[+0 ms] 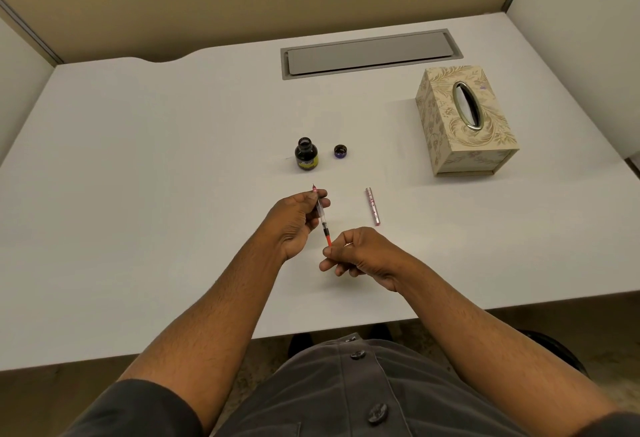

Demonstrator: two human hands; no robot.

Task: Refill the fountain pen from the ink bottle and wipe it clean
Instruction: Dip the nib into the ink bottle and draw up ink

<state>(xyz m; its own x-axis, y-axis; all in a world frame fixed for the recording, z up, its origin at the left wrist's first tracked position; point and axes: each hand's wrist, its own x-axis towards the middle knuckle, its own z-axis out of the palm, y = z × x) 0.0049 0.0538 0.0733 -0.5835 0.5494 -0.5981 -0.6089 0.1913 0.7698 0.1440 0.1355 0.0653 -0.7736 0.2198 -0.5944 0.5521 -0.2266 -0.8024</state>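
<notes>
The fountain pen [323, 222] has a clear converter with a red end and its nib points away from me, toward the ink bottle. My left hand [298, 220] grips the pen near the nib section. My right hand [356, 253] pinches the red end of the converter. The small dark ink bottle [306, 154] stands open on the white desk, just beyond the nib. Its purple-lined cap [341, 151] lies to the right of the bottle. The pen's pink patterned barrel [372, 206] lies on the desk to the right of my hands.
A cream floral tissue box [464, 124] stands at the back right of the white desk [138, 194]. A grey cable-tray lid [370, 53] is set into the desk at the back. Partition walls enclose the desk on three sides.
</notes>
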